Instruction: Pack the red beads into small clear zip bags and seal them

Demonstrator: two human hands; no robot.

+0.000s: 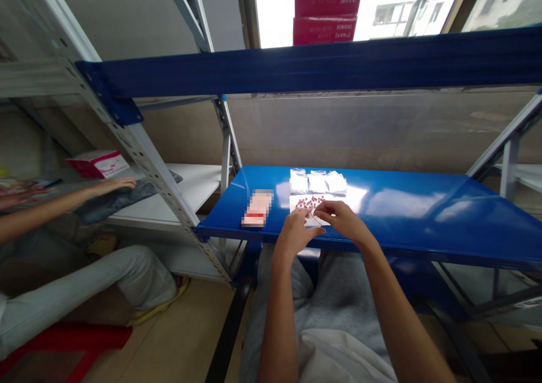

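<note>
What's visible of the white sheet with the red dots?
The white sheet lies flat on the blue metal shelf, just in front of three small clear bags. Its surface looks like paper and shines with glare. Many small red dots cluster across its upper part; whether printed or stuck on can't be told. The left hand and right hand cover its near part.

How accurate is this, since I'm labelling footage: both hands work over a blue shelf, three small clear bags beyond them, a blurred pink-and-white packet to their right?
The head view shows the blurred pink-and-white packet to the left of the left hand and right hand, not their right. The rest stands: the blue shelf and the three small clear bags beyond them.
</note>
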